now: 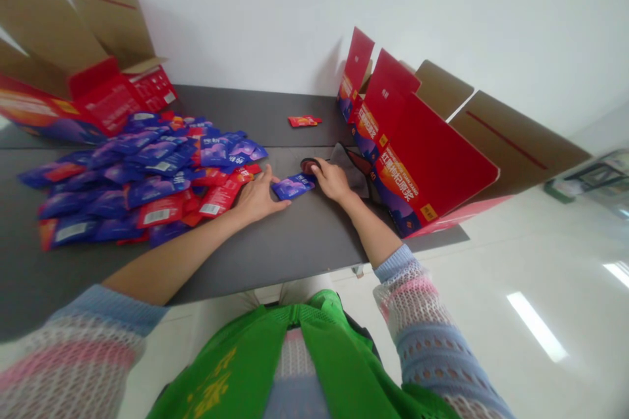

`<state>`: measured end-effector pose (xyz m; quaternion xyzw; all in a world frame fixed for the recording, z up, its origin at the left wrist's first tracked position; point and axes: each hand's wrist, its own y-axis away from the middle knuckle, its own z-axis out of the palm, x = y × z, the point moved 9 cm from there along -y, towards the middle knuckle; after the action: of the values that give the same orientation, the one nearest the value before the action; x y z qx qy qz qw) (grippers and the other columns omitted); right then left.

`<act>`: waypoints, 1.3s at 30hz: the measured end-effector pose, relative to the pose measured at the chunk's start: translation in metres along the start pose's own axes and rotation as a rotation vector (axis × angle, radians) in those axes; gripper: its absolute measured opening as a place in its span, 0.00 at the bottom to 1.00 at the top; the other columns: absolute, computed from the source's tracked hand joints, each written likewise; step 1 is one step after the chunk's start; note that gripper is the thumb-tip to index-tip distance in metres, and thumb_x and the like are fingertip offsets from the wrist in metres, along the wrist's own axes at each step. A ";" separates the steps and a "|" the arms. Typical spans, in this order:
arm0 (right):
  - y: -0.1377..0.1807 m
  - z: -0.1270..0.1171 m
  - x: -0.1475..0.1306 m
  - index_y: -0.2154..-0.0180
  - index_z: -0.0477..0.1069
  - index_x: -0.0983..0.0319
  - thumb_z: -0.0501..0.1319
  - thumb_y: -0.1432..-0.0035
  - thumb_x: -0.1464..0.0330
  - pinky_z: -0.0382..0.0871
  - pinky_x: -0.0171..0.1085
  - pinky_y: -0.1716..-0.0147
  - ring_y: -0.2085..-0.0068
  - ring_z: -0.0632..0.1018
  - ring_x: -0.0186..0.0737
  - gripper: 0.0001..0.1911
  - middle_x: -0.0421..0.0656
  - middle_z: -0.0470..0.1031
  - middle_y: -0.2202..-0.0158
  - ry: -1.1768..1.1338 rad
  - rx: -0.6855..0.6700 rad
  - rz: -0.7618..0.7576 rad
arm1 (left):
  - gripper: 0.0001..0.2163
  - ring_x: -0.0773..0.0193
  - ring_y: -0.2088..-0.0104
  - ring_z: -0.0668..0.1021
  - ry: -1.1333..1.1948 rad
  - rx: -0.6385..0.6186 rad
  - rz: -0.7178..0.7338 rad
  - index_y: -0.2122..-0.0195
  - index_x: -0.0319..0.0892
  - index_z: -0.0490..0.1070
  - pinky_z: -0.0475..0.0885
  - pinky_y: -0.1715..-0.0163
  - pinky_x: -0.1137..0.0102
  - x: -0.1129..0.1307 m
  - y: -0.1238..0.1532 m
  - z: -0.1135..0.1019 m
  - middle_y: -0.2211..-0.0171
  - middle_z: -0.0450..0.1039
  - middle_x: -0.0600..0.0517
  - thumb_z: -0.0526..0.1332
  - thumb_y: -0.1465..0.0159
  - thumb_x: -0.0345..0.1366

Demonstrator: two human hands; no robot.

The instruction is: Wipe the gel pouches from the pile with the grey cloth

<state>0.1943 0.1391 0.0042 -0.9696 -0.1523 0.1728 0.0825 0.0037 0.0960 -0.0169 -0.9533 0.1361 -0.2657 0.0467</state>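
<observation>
A blue-purple sachet (293,187) lies flat on the grey table between my two hands. My left hand (258,198) rests at its left end, thumb and fingers apart, beside the heap of sachets. My right hand (334,181) is closed around a dark reddish-brown rounded object (308,165) at the sachet's upper right; its exact kind is unclear. Behind that hand is a grey cloth-like piece with a dark edge (344,160), partly hidden. To the left spreads a large pile of blue and red sachets (157,163).
Open red cartons with raised flaps (403,163) line the table's right side. Another open carton (108,95) stands at the back left. One red sachet (303,121) lies alone near the wall (265,19). The table's front edge (275,278) is close to my body.
</observation>
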 end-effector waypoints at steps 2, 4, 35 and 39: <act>0.003 0.007 -0.015 0.38 0.66 0.59 0.43 0.28 0.55 0.73 0.43 0.50 0.48 0.80 0.51 0.27 0.50 0.80 0.48 -0.002 -0.017 -0.044 | 0.53 0.50 0.46 0.75 0.004 0.013 -0.001 0.28 0.37 0.42 0.70 0.49 0.61 0.000 0.000 0.000 0.46 0.75 0.43 0.70 0.46 0.50; 0.007 0.019 -0.036 0.38 0.66 0.59 0.43 0.27 0.56 0.72 0.41 0.50 0.46 0.79 0.48 0.26 0.48 0.79 0.46 -0.027 -0.046 -0.130 | 0.53 0.50 0.47 0.76 0.010 0.025 -0.024 0.27 0.36 0.41 0.70 0.50 0.61 -0.001 0.000 0.000 0.47 0.75 0.43 0.70 0.46 0.50; 0.005 -0.042 0.001 0.37 0.67 0.59 0.41 0.28 0.52 0.71 0.42 0.52 0.51 0.81 0.51 0.31 0.49 0.82 0.52 0.002 0.090 0.003 | 0.61 0.47 0.46 0.77 -0.017 0.027 -0.141 0.27 0.35 0.28 0.71 0.52 0.61 0.006 0.007 -0.003 0.49 0.78 0.43 0.73 0.49 0.48; 0.017 -0.040 -0.025 0.35 0.63 0.57 0.39 0.27 0.53 0.71 0.42 0.48 0.45 0.79 0.49 0.30 0.44 0.79 0.46 -0.126 0.147 -0.044 | 0.62 0.47 0.46 0.77 -0.009 0.054 -0.139 0.28 0.35 0.23 0.71 0.51 0.61 0.004 0.006 -0.002 0.47 0.77 0.42 0.72 0.47 0.44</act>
<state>0.1906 0.1103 0.0454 -0.9445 -0.1652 0.2426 0.1476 0.0045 0.0886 -0.0141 -0.9600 0.0623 -0.2674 0.0543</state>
